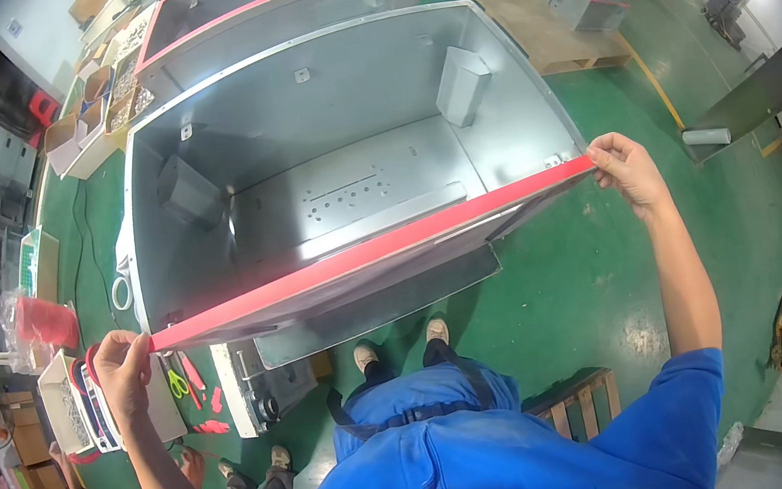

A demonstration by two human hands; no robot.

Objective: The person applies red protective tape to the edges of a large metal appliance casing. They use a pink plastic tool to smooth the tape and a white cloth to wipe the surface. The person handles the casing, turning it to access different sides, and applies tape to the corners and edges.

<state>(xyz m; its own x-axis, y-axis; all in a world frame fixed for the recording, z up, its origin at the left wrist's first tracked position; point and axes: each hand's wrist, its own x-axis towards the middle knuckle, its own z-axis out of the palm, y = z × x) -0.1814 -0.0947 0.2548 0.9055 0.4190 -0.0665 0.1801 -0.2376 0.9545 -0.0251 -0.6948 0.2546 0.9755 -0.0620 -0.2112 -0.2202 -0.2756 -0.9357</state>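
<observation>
A large open grey metal box (292,123) stands in front of me, its inside facing up. Along its near edge runs a long red tape strip (372,250), stretched from one side to the other. My left hand (123,371) pinches the strip's left end, thumb against fingers, by the near left corner. At the near right corner, my right hand (627,174) is closed on the other end. Beside my left hand, a red loop shows, partly hidden by the fingers. Whether the whole strip touches the edge, I cannot tell.
Behind stands another metal box (279,34) with red-edged rims. Several small red-edged boxes sit on a wooden pallet (521,33) at far right. Green-handled scissors (178,381) and red scraps lie at lower left, near a co-worker's hand (191,465). Parts bins (65,146) line the left.
</observation>
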